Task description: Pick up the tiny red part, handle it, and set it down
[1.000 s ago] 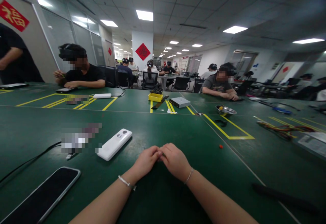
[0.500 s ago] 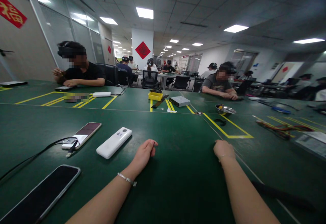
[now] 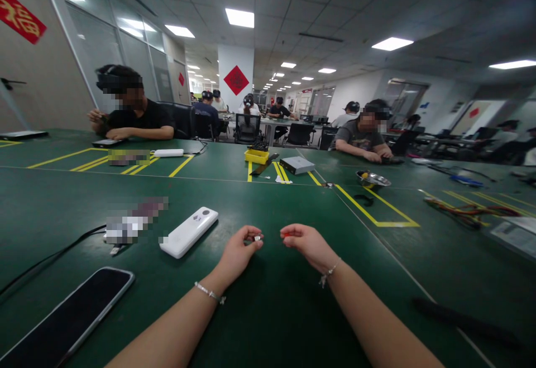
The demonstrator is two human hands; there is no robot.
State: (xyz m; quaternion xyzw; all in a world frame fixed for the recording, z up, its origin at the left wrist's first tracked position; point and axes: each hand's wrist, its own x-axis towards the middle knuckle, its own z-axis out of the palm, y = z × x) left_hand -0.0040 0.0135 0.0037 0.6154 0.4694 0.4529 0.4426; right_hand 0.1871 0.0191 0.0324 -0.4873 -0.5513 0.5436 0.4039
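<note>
Low over the middle of the green table (image 3: pixel 268 200), my left hand (image 3: pixel 243 249) pinches a small silvery piece (image 3: pixel 257 238) between thumb and fingertips. It is too small to name. Facing it a short gap away, my right hand (image 3: pixel 307 245) has its fingers closed on a tiny red-orange piece (image 3: pixel 287 234), mostly covered by the fingertips. The two pieces are apart. A white power bank (image 3: pixel 190 233) lies just left of my left hand.
At front left lie a dark-screened phone (image 3: pixel 75 318) and a blurred-out device with a black cable (image 3: pixel 54 262). A dark strap-like thing (image 3: pixel 464 320) lies at right. Farther back are a yellow tray (image 3: pixel 256 157), a grey box (image 3: pixel 298 165), a metal bowl (image 3: pixel 372 179) and several seated people.
My right hand has come left and inward, close to my left hand, with a red-orange piece now showing in it. My left hand has turned slightly, showing its silvery piece.
</note>
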